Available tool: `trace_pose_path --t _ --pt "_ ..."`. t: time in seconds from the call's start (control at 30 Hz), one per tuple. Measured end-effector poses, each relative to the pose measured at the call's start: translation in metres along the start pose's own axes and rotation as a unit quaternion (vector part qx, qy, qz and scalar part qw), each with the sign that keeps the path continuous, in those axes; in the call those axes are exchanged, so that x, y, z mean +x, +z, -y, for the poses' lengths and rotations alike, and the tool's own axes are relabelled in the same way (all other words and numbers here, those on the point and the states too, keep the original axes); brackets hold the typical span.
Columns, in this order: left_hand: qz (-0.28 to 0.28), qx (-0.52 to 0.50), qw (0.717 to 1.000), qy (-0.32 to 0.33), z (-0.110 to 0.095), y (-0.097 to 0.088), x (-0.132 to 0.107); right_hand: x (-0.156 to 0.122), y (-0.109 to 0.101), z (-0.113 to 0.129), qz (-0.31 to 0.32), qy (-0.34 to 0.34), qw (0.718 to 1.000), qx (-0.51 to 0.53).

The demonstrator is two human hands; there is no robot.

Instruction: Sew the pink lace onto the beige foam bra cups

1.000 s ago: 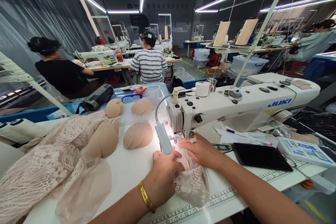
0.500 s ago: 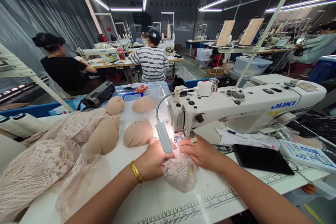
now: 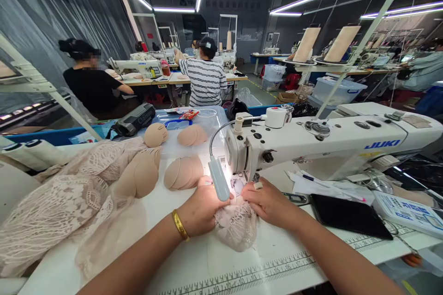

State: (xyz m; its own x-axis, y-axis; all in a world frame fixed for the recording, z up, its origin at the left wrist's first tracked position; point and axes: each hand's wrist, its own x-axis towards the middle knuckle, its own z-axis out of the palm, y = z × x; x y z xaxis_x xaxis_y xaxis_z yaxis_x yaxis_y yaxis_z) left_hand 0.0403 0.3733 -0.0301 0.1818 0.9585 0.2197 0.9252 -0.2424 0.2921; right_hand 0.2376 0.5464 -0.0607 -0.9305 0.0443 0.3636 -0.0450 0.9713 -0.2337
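I count two hands of my own, a left grip [image 3: 199, 208] and a right grip [image 3: 269, 203], and on them one bracelet [image 3: 180, 225] and one ring [image 3: 258, 185]. My desk [image 3: 162, 253] carries one sewing machine [image 3: 335, 131], one lamp [image 3: 218, 179], one phone [image 3: 349, 215], one blue-lettered box [image 3: 406, 211] and at least four stacks of beige pads [image 3: 183, 173]; the pads overlap too much for me to number singly. I see two large beige thread cones [image 3: 307, 45], at least two white spools [image 3: 44, 153] and two nearest co-workers [image 3: 207, 82]; those farther off I cannot count.
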Motion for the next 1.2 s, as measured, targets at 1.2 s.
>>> trace_pose_path --t 1.2 --pt "0.016 0.167 0.975 -0.147 -0.023 -0.003 0.005 0.005 0.012 0.016 0.008 -0.028 1.0 -0.007"
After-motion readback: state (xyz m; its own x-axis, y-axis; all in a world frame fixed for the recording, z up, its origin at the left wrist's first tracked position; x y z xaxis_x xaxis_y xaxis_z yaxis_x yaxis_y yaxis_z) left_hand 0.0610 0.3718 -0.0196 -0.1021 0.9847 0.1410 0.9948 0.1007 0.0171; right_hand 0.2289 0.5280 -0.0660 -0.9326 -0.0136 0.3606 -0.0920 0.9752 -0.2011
